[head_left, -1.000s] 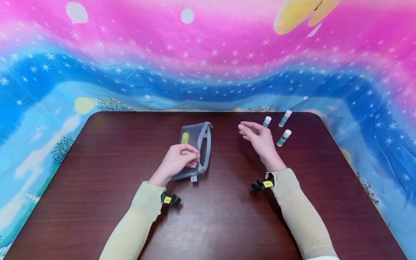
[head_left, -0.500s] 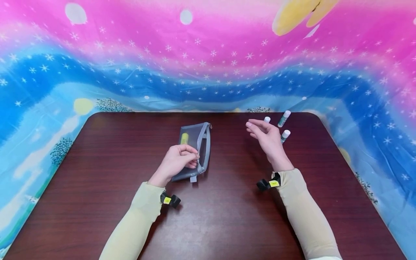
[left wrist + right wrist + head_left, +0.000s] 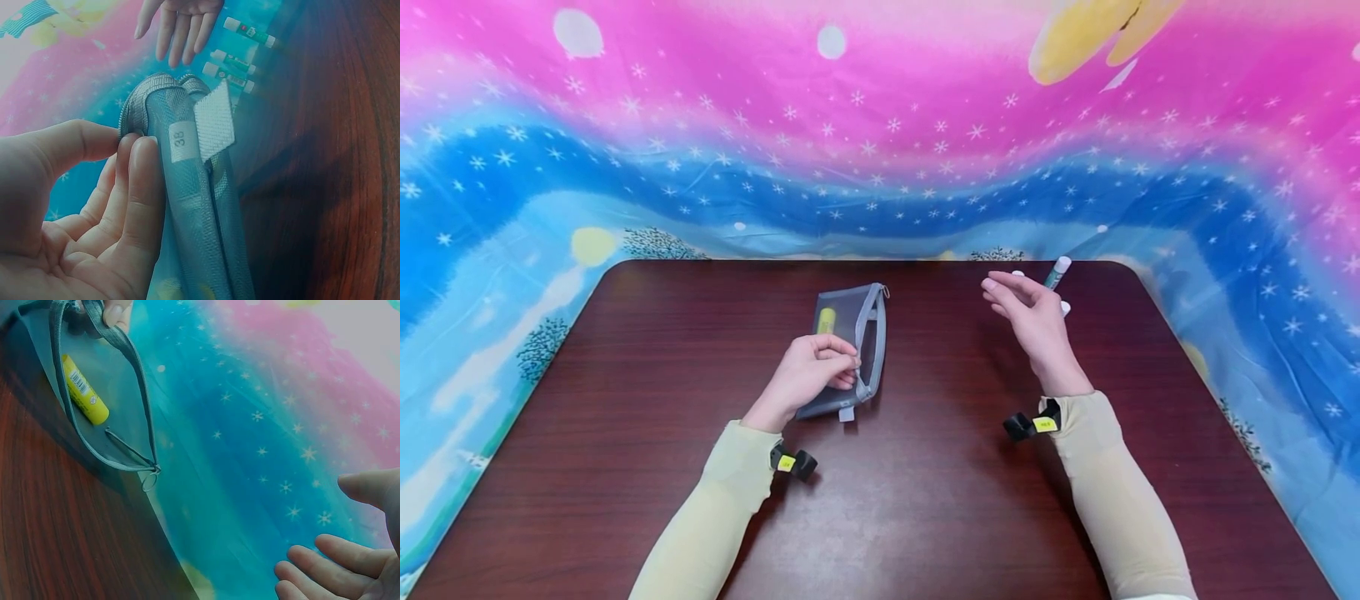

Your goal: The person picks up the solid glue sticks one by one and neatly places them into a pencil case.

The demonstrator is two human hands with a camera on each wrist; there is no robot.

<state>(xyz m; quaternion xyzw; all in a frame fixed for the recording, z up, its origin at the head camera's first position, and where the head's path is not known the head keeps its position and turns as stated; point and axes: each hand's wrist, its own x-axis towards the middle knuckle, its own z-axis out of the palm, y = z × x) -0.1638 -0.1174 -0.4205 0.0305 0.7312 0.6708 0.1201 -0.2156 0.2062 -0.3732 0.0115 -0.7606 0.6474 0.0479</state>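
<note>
My left hand [image 3: 814, 367] pinches the zippered edge of a grey mesh pouch [image 3: 848, 307] between thumb and fingers. The pouch's mouth gapes toward the right, and its white tag shows in the left wrist view. Inside it lies a yellow tube with a barcode [image 3: 85, 390]. To the right, my right hand [image 3: 1036, 323] hovers with relaxed, parted fingers and nothing in them. Beyond that hand stand three white-capped glue sticks; the rear one [image 3: 1057, 273] shows best in the head view, while the other two are mostly hidden behind the hand.
The dark wooden table [image 3: 880, 500] has a far edge just behind the pouch and glue sticks. A pink and blue snowflake-printed cloth [image 3: 880, 167] hangs around its back and sides. Each wrist carries a black camera mount, such as the right one [image 3: 1030, 423].
My right hand has moved to the right, away from the pouch, and now covers more of the glue sticks. The left hand keeps its pinch on the pouch, which has stayed in place.
</note>
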